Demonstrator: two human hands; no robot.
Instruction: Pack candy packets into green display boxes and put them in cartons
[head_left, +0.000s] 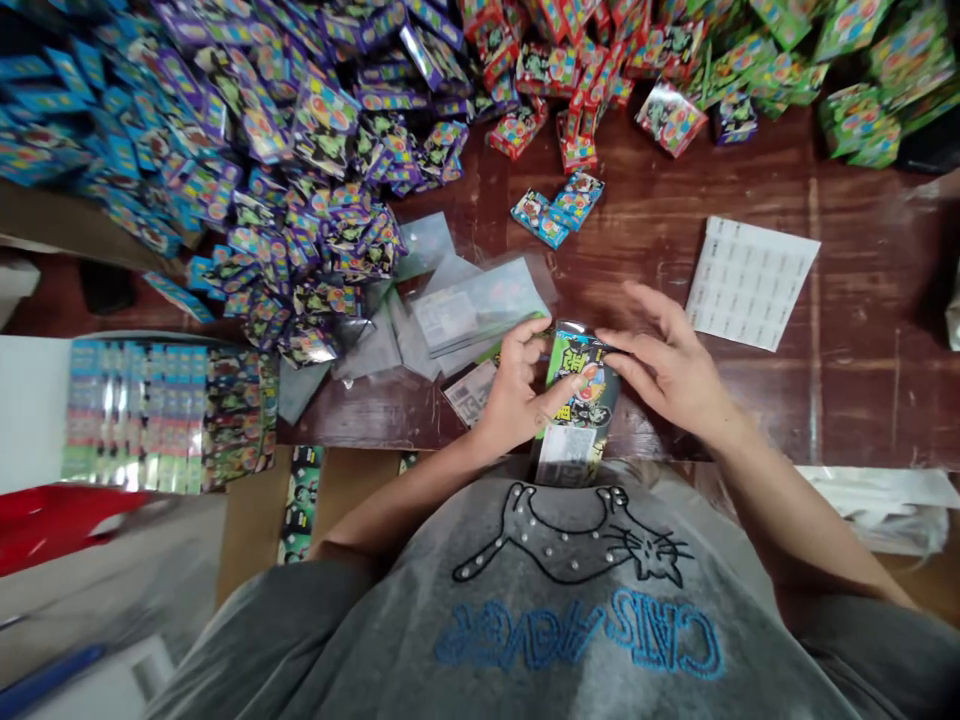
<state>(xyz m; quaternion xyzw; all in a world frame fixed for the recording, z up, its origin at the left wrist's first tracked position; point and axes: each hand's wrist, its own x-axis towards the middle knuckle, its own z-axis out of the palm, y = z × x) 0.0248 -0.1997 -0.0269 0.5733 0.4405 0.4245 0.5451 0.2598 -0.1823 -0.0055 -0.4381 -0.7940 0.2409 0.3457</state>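
My left hand (519,392) grips a printed plastic packet (574,385), its thumb lying across the front. Green and black artwork with large characters covers the packet, and a pale label panel shows at its lower end. At the upper right edge, the thumb and index finger of my right hand (667,368) pinch the packet, while its other fingers stretch out. Left of my hands lie several flat clear plastic sleeves (480,305) with printed inserts, overlapping one another. Part of another printed sleeve (474,390) shows beside my left hand.
Small purple boxes (322,120) are heaped at the left, with blue ones (45,130) beyond. Red boxes (551,65) and green boxes (859,120) line the back. Two blue boxes (540,218) lie mid-table. A sticker sheet (754,283) lies right; a cardboard box (349,490) stands below the edge.
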